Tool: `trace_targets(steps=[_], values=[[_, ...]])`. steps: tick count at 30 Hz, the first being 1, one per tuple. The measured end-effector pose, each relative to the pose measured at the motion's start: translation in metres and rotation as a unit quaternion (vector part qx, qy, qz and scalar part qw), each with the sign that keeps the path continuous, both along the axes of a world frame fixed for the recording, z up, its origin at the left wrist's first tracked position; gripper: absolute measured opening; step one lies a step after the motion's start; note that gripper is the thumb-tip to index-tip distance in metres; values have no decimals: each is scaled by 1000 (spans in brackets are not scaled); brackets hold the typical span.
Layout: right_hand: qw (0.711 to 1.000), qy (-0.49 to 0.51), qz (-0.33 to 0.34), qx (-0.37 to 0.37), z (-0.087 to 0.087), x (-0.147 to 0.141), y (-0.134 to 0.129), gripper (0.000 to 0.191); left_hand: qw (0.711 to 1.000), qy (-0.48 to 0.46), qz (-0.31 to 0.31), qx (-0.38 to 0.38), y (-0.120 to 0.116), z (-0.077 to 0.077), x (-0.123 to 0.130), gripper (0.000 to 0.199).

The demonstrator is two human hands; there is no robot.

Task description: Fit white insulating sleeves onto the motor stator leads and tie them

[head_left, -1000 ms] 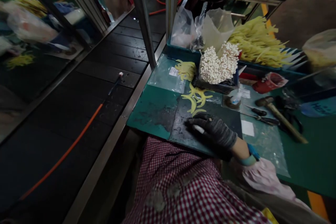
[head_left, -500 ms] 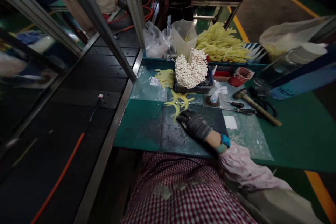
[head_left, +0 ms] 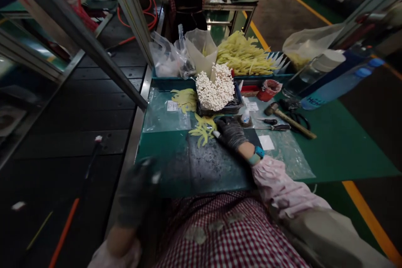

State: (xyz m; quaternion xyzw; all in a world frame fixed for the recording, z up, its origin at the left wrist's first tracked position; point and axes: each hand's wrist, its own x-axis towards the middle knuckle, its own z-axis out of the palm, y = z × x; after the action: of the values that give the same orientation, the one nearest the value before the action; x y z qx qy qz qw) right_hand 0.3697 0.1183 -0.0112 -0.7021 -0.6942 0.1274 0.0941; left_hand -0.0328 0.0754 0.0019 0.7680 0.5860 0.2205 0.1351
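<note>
My right hand (head_left: pixel 231 132), in a dark grey knit glove, lies low over the dark work mat (head_left: pixel 216 171). Its fingers reach forward with the thumb apart, right beside a loose cluster of thin yellow-green petal-like pieces (head_left: pixel 202 130); whether it touches them I cannot tell. A pale tip shows at the thumb. My left hand (head_left: pixel 138 188), also dark-gloved, is smeared by motion at the table's left front edge, and its fingers cannot be read. Behind the cluster, a dark box holds a bunch of white bead-headed stems (head_left: pixel 216 90). More flat yellow-green pieces (head_left: pixel 185 99) lie left of it.
A blue tray holds a yellow pile (head_left: pixel 246 56) and plastic bags (head_left: pixel 169 58). To the right are a red cup (head_left: pixel 269 90), a small white bottle (head_left: pixel 245 115), a hammer (head_left: pixel 292 121), screwdrivers and bottles. A metal post and dark conveyor (head_left: pixel 103 104) run along the left. A person stands beyond.
My left hand has come into view at the lower left. My right hand has moved forward, and the yellow-green pieces beside it are gathered closer together. The camera has turned slightly right.
</note>
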Motion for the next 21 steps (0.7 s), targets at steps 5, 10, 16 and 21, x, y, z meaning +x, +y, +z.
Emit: trace_targets(steps=[5,10,16,21], values=[[999,24,26,11,-12,-15,-3,55,974,125,-164,-89,41,0,102,82],[995,59,52,57,-23,-18,-13,71,966,160,-163,-126,78,7,172,100],[985,107,52,122,-22,-19,-31,57,984,74,-142,-80,92,-19,168,70],[970,153,14,190,-5,-9,-73,41,991,-33,-124,-30,120,-26,139,49]])
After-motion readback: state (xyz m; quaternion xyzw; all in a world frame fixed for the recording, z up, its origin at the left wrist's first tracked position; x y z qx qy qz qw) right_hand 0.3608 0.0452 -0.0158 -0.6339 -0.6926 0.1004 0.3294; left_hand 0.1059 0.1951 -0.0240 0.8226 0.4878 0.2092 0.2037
